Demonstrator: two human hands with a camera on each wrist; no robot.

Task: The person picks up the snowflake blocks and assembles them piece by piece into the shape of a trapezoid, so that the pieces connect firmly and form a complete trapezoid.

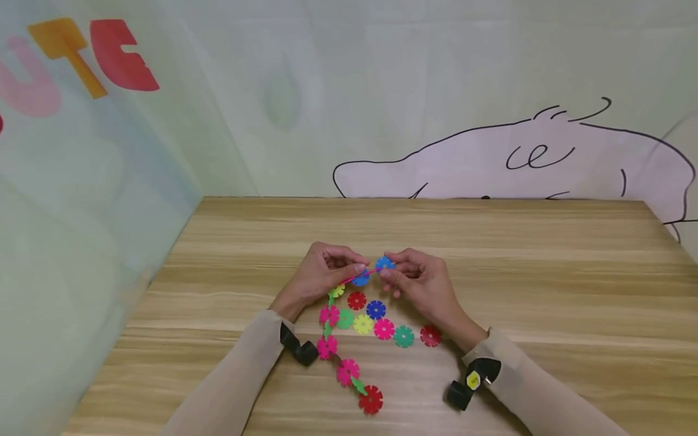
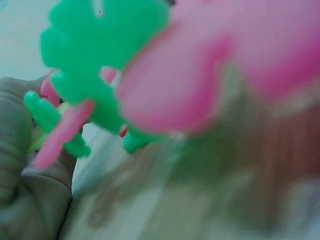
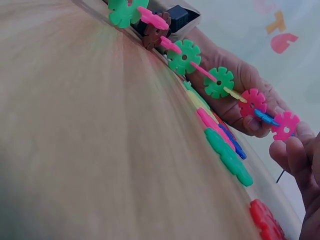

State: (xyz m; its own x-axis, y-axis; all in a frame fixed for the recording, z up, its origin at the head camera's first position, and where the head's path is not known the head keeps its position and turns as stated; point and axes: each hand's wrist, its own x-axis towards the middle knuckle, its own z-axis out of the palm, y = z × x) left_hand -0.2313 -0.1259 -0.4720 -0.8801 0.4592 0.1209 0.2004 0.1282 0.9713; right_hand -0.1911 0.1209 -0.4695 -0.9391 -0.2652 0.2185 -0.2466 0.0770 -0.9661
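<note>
My left hand pinches the upper end of a chain of slotted plastic flower discs, near a blue disc. A pink disc at that end is seen edge-on in the head view. Between thumb and fingers my right hand pinches another blue disc, right at the pink disc's edge. The chain hangs down past the left wrist through pink discs and green ones to a red disc. In the left wrist view, a green disc partly covers the left hand.
Between the forearms, loose discs lie on the wooden table: a red one, a dark blue, a light green, a yellow, a pink, a teal and another red. A printed cloth backdrop stands behind.
</note>
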